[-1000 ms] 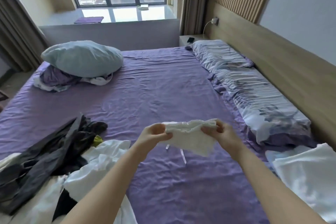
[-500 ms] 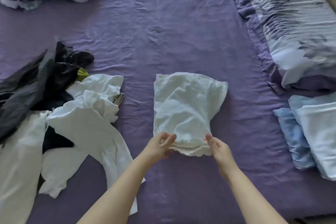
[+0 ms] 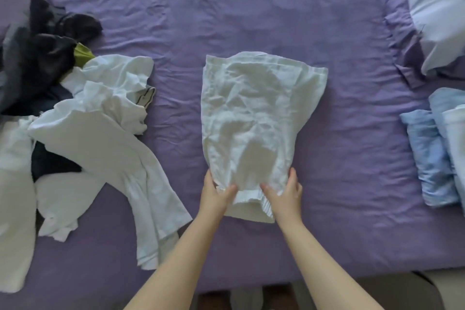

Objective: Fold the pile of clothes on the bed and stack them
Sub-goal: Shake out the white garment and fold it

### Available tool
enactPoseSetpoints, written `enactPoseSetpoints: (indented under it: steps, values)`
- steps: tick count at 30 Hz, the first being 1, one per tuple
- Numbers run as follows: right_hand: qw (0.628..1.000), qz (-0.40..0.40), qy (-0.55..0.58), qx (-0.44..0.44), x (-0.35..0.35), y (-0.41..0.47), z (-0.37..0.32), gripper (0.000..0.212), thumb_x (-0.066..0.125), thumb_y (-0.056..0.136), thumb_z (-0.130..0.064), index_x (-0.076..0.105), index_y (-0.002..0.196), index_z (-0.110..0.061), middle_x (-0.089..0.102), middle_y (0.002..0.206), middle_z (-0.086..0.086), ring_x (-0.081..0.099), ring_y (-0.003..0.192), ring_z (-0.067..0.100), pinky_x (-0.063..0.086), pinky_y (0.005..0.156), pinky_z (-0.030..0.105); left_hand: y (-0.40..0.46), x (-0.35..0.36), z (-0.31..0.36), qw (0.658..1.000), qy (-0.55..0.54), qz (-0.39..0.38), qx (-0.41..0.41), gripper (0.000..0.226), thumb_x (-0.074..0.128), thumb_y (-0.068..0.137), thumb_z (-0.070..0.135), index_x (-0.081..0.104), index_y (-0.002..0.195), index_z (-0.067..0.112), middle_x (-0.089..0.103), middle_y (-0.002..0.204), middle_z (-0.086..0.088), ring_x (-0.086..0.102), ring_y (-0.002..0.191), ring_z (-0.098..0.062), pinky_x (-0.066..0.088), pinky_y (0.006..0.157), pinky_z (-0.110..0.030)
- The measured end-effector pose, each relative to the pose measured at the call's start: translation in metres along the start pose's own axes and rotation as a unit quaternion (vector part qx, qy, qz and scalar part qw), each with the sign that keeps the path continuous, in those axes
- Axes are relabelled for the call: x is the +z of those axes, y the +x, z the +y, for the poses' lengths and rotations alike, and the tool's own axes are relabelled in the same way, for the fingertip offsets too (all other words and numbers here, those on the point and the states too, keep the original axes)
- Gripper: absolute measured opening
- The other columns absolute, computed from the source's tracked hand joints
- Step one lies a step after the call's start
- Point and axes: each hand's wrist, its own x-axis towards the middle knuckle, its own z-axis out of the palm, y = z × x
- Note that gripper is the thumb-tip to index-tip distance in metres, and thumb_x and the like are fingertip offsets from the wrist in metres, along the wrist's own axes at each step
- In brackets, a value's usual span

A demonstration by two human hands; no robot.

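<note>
Both arms reach out over the near edge of the bed (image 3: 251,7). The left hand (image 3: 216,196) and right hand (image 3: 286,196) pinch the near end of the white cloth (image 3: 254,118), thumbs on top, fingers tucked under and hidden. The cloth lies flat in the middle of the bed. The pile (image 3: 75,133) sits by the left edge, partly cut off. Blue folded clothes (image 3: 432,156) lie at the right edge, cut off too.

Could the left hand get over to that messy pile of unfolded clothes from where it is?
Probably yes. The left hand grips the white garment, but only bare purple sheet lies between it and the pile.
</note>
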Motion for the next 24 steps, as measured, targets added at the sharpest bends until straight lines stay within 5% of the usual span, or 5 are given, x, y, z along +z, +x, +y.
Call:
enactPoseSetpoints:
  steps: [6, 12, 16, 20, 24]
  values:
    - [0.995, -0.045, 0.090, 0.002, -0.020, -0.034, 0.023, 0.076, 0.076, 0.076, -0.018, 0.034, 0.140, -0.025, 0.059, 0.122, -0.012, 0.059, 0.105, 0.002, 0.047, 0.083, 0.020, -0.041, -0.014, -0.024, 0.997, -0.045, -0.058, -0.035, 0.088, 0.075, 0.078, 0.013, 0.023, 0.146, 0.033, 0.058, 0.128, 0.007, 0.061, 0.109, -0.007, 0.054, 0.086, -0.028]
    - [0.998, -0.001, 0.000, 0.056, -0.025, -0.069, 0.054, 0.089, 0.074, 0.078, -0.021, 0.021, 0.149, -0.017, 0.041, 0.143, 0.009, 0.041, 0.130, 0.025, 0.035, 0.108, 0.041, -0.085, 0.000, -0.050, 0.982, 0.163, 0.066, -0.074, 0.097, 0.072, 0.078, 0.021, 0.009, 0.152, 0.019, 0.037, 0.146, -0.011, 0.038, 0.132, -0.026, 0.034, 0.107, -0.038]
    - [0.986, 0.061, -0.125, -0.087, -0.029, -0.041, 0.027, 0.071, 0.066, 0.086, -0.021, 0.029, 0.146, -0.010, 0.033, 0.146, 0.012, 0.032, 0.133, 0.026, 0.024, 0.107, 0.029, -0.057, 0.010, -0.019, 0.914, 0.370, 0.096, 0.139, 0.068, 0.053, 0.092, 0.017, 0.018, 0.151, 0.021, 0.017, 0.156, -0.007, 0.016, 0.143, -0.024, 0.018, 0.115, -0.036]
    - [0.920, 0.084, -0.262, -0.281, -0.015, 0.001, -0.017, 0.056, 0.072, 0.078, -0.008, 0.053, 0.130, -0.002, 0.048, 0.137, 0.021, 0.045, 0.126, 0.040, 0.039, 0.101, 0.049, -0.002, 0.034, 0.020, 0.836, 0.475, 0.028, 0.275, 0.061, 0.040, 0.095, 0.002, 0.024, 0.150, 0.024, 0.010, 0.159, -0.005, 0.002, 0.148, -0.021, 0.006, 0.119, -0.037]
    - [0.853, 0.057, -0.388, -0.344, -0.004, 0.046, -0.027, 0.065, 0.075, 0.078, -0.030, 0.051, 0.136, -0.013, 0.038, 0.146, 0.021, 0.034, 0.134, 0.044, 0.029, 0.103, 0.063, 0.043, 0.045, 0.007, 0.757, 0.596, -0.005, 0.268, 0.066, 0.027, 0.098, 0.048, -0.006, 0.151, 0.028, -0.018, 0.158, -0.003, -0.029, 0.140, -0.025, -0.019, 0.111, -0.052]
